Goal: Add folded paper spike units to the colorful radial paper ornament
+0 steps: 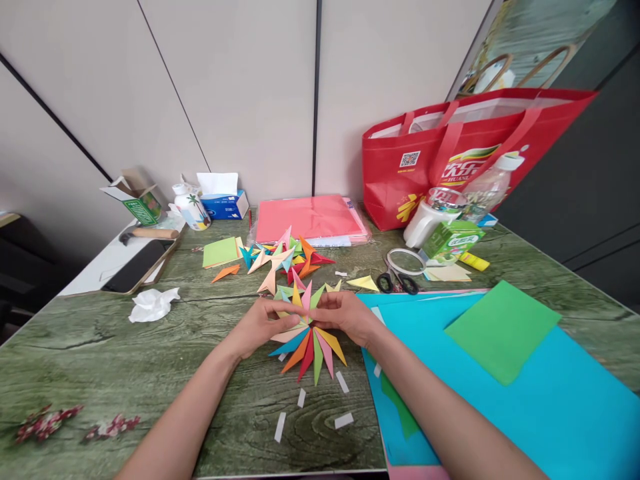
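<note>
A many-pointed paper star (317,347) of folded coloured pieces lies on the table in front of me. My left hand (267,325) pinches it near its middle from the left, thumb and index finger together. From the right, my right hand (347,316) grips the same part, its fingers bent and close to the left fingertips. Several points fan out toward me in blue, orange, red, green, pink and yellow. The far points are partly covered by my fingers. Small white paper strips (344,421) lie scattered on the near side of the star.
Behind the star is a pile of folded paper pieces (274,261); black-handled scissors (397,279) and a tape roll (407,262) lie right of it. Blue sheets (505,417) cover the right side. Crumpled tissue (154,305), a phone (135,267) and a hammer (150,233) lie left. A red bag (390,187) stands behind.
</note>
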Action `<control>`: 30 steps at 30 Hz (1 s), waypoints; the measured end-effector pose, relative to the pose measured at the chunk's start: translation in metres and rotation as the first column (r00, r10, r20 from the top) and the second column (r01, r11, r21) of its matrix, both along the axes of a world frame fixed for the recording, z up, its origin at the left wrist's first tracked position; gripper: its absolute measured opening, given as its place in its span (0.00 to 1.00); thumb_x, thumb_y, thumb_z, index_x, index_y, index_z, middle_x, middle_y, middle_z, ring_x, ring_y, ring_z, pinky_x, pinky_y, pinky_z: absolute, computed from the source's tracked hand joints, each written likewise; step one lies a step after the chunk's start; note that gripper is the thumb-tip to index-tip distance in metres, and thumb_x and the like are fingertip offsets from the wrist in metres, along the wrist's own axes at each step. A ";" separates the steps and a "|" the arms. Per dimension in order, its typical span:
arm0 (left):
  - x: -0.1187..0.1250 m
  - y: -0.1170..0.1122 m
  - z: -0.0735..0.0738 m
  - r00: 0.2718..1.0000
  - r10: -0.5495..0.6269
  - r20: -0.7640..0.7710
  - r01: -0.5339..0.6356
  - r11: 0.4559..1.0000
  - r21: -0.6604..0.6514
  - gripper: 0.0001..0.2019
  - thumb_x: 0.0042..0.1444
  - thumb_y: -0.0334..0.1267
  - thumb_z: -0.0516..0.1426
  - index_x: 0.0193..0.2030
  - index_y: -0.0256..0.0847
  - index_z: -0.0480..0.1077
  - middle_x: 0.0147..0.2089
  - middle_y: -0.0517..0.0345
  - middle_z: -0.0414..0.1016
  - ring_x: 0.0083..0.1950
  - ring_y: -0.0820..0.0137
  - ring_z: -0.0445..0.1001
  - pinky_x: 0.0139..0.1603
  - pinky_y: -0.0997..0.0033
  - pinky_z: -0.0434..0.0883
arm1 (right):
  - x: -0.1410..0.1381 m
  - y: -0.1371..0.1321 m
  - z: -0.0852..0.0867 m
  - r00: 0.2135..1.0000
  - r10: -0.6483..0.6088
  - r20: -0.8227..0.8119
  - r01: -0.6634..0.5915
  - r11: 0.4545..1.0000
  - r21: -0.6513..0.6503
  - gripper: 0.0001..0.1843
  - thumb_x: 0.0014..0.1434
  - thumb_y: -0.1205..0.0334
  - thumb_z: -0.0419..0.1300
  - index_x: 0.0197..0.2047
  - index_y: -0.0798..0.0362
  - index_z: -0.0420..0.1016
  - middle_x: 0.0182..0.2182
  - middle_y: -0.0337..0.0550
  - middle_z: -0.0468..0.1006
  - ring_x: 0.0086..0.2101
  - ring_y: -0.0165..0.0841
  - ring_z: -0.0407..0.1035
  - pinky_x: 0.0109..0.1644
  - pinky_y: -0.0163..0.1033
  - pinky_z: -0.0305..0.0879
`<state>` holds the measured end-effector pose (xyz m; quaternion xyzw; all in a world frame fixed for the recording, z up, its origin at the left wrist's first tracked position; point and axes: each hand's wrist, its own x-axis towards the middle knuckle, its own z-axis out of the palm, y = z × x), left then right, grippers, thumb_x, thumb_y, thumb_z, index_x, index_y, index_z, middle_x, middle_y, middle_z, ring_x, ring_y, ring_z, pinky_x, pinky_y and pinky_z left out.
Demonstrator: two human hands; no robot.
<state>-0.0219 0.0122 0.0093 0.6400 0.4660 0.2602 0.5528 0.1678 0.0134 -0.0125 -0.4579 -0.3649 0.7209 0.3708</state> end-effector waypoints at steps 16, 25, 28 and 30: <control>0.003 -0.001 0.002 1.000 0.012 -0.008 -0.012 1.000 0.017 0.19 0.46 0.48 0.58 0.38 0.36 0.77 0.30 0.53 0.75 0.31 0.69 0.67 0.29 0.75 0.60 | -0.004 -0.001 0.004 0.995 -0.042 0.094 0.027 0.987 0.160 0.18 0.31 0.56 0.70 0.19 0.56 0.66 0.15 0.34 0.69 0.20 0.27 0.68 0.29 0.35 0.66; 0.004 -0.001 0.000 1.000 0.003 -0.023 -0.003 1.000 -0.014 0.19 0.48 0.47 0.57 0.41 0.36 0.75 0.31 0.55 0.75 0.29 0.72 0.65 0.28 0.76 0.59 | -0.005 -0.002 0.000 0.987 0.019 0.160 -0.062 0.961 0.270 0.16 0.36 0.56 0.68 0.26 0.56 0.69 0.25 0.37 0.73 0.26 0.29 0.66 0.30 0.35 0.63; 0.003 0.000 -0.002 1.000 -0.002 -0.012 0.002 1.000 -0.003 0.17 0.48 0.47 0.58 0.40 0.37 0.76 0.34 0.54 0.75 0.32 0.71 0.67 0.30 0.76 0.60 | -0.007 -0.002 -0.002 0.992 0.004 0.122 -0.034 0.970 0.240 0.19 0.33 0.55 0.69 0.27 0.56 0.69 0.24 0.37 0.72 0.25 0.29 0.66 0.30 0.35 0.63; 0.002 0.001 -0.003 1.000 0.002 0.004 -0.002 1.000 -0.009 0.17 0.48 0.46 0.58 0.40 0.37 0.76 0.35 0.54 0.75 0.34 0.69 0.67 0.32 0.75 0.60 | -0.008 -0.001 -0.003 0.993 -0.021 0.120 -0.007 0.973 0.230 0.19 0.32 0.56 0.69 0.26 0.55 0.68 0.22 0.35 0.70 0.23 0.27 0.64 0.28 0.34 0.62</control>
